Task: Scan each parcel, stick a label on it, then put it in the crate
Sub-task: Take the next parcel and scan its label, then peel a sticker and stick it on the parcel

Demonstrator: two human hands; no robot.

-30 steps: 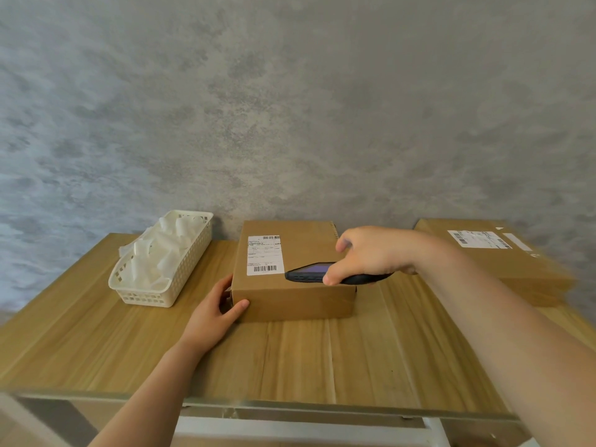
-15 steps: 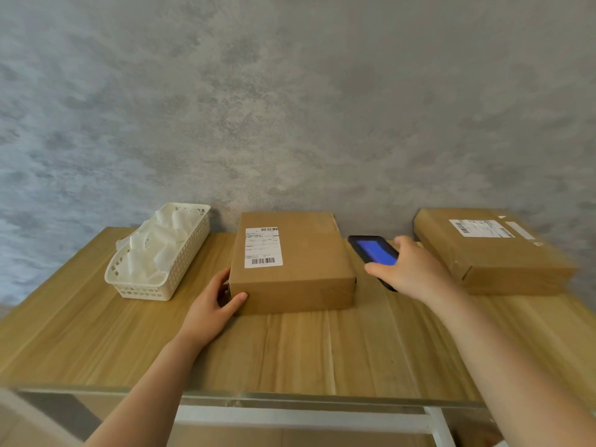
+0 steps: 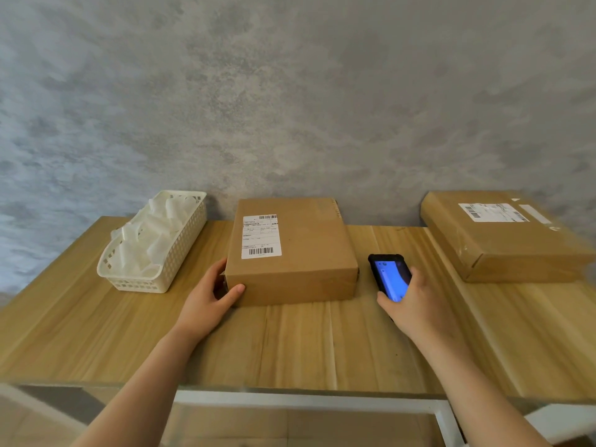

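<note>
Parcel (image 3: 292,253) sits mid-tabletop (image 3: 290,343), left hand (image 3: 206,301) gripping its near-left corner, fingers hidden behind it. Right hand (image 3: 416,306) just right of the parcel clasps the scanner (image 3: 388,277), covering its lower end; label print unreadable.

Wooden table (image 3: 290,343), grey mottled wall (image 3: 290,91) behind it

A light wooden table (image 3: 290,343) with a white frame under its near edge stands against a grey wall. At its centre, toward twelve o'clock, lies a brown cardboard parcel (image 3: 300,253). At ten o'clock sits a white plastic basket (image 3: 174,262) holding white pieces. At two o'clock lies a flatter cardboard parcel (image 3: 503,243), well apart from the central one.
</note>
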